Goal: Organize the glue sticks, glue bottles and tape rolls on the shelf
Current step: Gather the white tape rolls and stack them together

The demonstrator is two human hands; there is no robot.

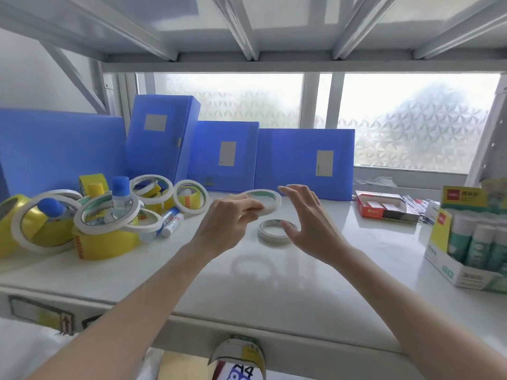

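Note:
My left hand [230, 218] pinches a thin white tape roll [267, 202] and holds it level above the white shelf [288, 275]. A second thin white tape roll [275, 232] lies flat on the shelf just below it. My right hand [304, 218] hovers beside both rolls with fingers spread, touching neither that I can tell. At the left is a jumble of yellow tape rolls [105, 242], white tape rolls [108, 213], blue-capped glue bottles [120, 197] and a glue stick [172, 222].
Several blue file boxes [304, 163] stand along the back against a frosted window. A red and black open box [384, 208] sits at the right rear. A display carton of green glue sticks [474, 242] stands at the right edge. The shelf above hangs low overhead.

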